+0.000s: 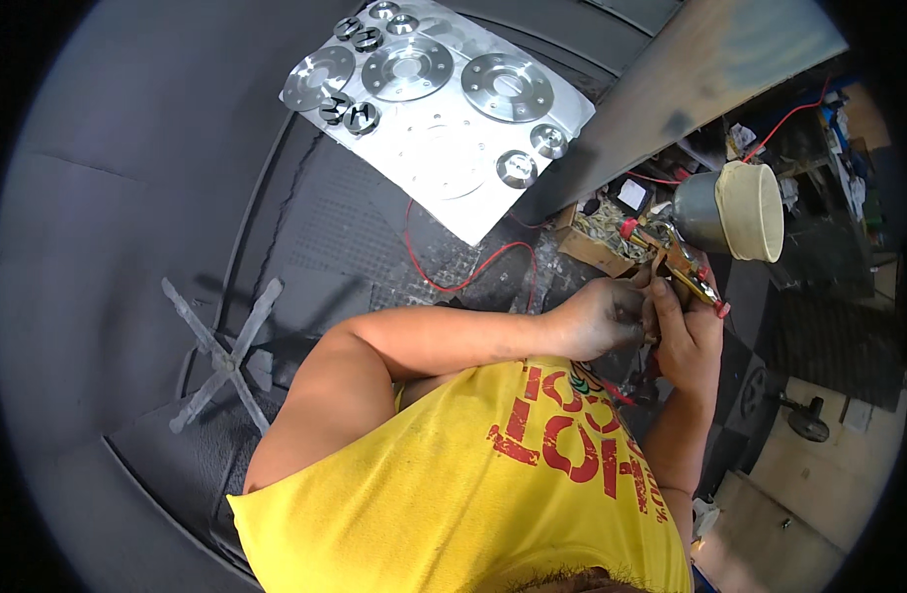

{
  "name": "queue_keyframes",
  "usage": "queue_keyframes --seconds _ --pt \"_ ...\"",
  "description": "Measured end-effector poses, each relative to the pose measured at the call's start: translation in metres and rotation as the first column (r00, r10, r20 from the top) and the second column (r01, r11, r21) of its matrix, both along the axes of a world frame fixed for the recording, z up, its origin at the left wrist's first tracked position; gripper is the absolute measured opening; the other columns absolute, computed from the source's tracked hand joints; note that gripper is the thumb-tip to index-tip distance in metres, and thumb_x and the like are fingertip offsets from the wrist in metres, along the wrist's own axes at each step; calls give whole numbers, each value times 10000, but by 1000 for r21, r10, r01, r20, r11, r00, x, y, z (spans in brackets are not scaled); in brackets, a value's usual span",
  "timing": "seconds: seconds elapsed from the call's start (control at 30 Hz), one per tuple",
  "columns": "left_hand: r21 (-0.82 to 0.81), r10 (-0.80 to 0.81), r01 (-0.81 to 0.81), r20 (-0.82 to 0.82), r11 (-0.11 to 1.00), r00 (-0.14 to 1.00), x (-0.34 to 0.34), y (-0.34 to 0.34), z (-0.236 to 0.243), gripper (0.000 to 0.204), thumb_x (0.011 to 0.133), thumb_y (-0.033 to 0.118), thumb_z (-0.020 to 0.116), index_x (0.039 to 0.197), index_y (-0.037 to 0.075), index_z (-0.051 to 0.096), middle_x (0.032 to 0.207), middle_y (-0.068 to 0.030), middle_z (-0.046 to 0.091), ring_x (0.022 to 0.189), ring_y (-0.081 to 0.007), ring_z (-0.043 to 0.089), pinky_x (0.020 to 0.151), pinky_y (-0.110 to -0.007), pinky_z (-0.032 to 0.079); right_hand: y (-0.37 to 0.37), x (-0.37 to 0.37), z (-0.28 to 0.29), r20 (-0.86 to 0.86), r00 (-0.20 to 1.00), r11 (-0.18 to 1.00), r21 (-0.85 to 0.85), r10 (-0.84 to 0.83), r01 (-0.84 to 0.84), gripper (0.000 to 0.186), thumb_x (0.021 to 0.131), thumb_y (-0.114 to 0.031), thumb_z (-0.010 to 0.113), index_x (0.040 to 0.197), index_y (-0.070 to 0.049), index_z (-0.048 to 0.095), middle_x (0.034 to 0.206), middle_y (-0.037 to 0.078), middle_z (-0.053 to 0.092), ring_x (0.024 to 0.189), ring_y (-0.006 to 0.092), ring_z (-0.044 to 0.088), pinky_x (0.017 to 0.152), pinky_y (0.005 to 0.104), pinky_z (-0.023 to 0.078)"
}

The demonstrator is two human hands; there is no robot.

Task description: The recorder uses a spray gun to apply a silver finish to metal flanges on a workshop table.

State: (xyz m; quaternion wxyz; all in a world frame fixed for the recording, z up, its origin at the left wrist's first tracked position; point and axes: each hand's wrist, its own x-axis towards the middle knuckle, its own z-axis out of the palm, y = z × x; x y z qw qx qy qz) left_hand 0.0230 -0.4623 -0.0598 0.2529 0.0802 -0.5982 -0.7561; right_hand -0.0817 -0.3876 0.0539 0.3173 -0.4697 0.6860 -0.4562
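At the right of the middle, my right hand [693, 341] is closed around a spray gun [693, 274] with a gold-coloured body and red end parts. A grey cup [700, 212] with a cream collar [753, 211] is on the gun, tilted to the right. My left hand [594, 321] reaches across to the gun's lower part, its fingers curled in close against my right hand. What the left fingers grip is hidden.
Ahead, a white board [452, 212] carries several silver metal discs [508, 87] and caps [517, 168]. A red hose [473, 276] curls over the dark floor. Left stands a grey cross-shaped stand [226, 364]. A cardboard box [590, 247] lies beyond my hands, beside a large panel [700, 89].
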Motion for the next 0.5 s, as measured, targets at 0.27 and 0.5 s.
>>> queue_keyframes --seconds 0.27,0.5 --pt "6 -52 52 4 999 999 -3 -2 2 80 828 41 715 825 -8 652 866 -77 672 916 -134 598 862 -324 478 3 -1 -5 3 999 998 -54 -45 45 203 1023 -84 563 1198 18 576 854 21 647 636 47 520 546 222 406" --pt "-11 -30 29 -60 1000 998 -7 5 2 151 834 9 691 726 4 585 805 -56 638 884 -115 601 815 -305 496 16 -8 -2 -9 1000 999 -32 -28 28 211 1009 -72 576 1192 31 600 900 30 655 674 58 538 578 227 420"
